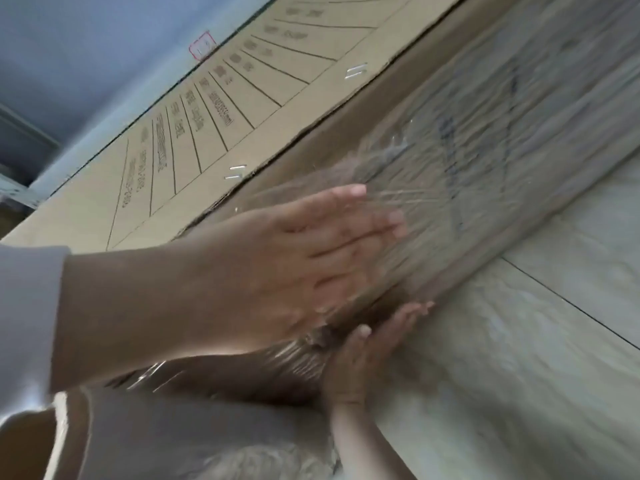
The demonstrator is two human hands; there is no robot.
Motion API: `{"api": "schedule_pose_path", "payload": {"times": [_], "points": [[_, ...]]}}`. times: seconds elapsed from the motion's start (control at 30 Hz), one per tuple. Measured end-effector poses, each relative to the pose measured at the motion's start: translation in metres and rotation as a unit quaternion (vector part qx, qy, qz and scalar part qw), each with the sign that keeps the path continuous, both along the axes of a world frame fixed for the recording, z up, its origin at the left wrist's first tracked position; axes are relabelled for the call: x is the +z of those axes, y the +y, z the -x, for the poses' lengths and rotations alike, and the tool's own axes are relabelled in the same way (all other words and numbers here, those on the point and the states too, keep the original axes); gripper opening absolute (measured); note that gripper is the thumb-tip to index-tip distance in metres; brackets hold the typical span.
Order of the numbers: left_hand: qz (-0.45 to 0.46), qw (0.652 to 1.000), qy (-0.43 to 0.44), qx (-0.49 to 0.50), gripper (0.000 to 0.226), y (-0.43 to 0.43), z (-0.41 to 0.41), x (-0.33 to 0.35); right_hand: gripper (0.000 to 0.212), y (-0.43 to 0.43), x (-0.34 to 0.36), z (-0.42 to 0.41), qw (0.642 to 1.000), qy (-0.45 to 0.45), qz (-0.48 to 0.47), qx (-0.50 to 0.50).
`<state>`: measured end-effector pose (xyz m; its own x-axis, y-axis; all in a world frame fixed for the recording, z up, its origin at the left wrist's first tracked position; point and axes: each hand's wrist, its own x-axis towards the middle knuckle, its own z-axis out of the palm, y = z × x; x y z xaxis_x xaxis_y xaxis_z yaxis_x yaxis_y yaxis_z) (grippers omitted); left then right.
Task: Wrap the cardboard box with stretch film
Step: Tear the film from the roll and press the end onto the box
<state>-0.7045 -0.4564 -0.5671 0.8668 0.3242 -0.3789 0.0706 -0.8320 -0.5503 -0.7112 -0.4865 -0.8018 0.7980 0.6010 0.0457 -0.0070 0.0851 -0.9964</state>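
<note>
Hands [277, 268] on film-wrapped box [478, 143], pale tiled floor [526, 348]

Left hand [304, 258] is laid flat, fingers straight, arm reaching across; right hand [367, 355] sits just below it, fingers straight too, thumb up.

Only one view here: a head-worn wide-angle cam, looking forward and down from very close. It's tilted hard, so the long brown cardboard box [214, 140] with printed black table lines runs diagonally from lower left to upper right. Pale wood-look floor [519, 358] fills the lower right; left hand [277, 258] and right hand [360, 362] sit just below centre.
</note>
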Motion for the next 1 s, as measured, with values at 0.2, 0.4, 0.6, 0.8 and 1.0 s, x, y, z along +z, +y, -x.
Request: {"api": "schedule_pose_path", "payload": {"times": [0.2,0.4,0.6,0.8,1.0], "points": [[-0.202,0.975,0.072,-0.058,0.063,0.041,-0.029,0.003,0.073,0.057,0.064,-0.053,0.998,-0.043,-0.039,-0.03],[-0.184,0.978,0.031,-0.088,0.063,0.039,-0.065,0.0,0.066,0.058,0.075,-0.093,0.994,0.0,-0.087,-0.069],[-0.246,0.967,0.068,-0.013,0.062,0.066,-0.087,0.015,0.066,0.099,0.087,-0.127,0.996,-0.03,-0.079,-0.014],[-0.243,0.966,0.045,-0.072,0.058,0.07,-0.129,0.0,0.067,0.102,0.076,-0.177,0.997,0.003,-0.065,-0.037],[-0.271,0.957,0.101,0.003,0.063,0.082,-0.132,-0.009,0.072,0.125,0.073,-0.201,0.998,-0.015,0.008,0.066]]}}
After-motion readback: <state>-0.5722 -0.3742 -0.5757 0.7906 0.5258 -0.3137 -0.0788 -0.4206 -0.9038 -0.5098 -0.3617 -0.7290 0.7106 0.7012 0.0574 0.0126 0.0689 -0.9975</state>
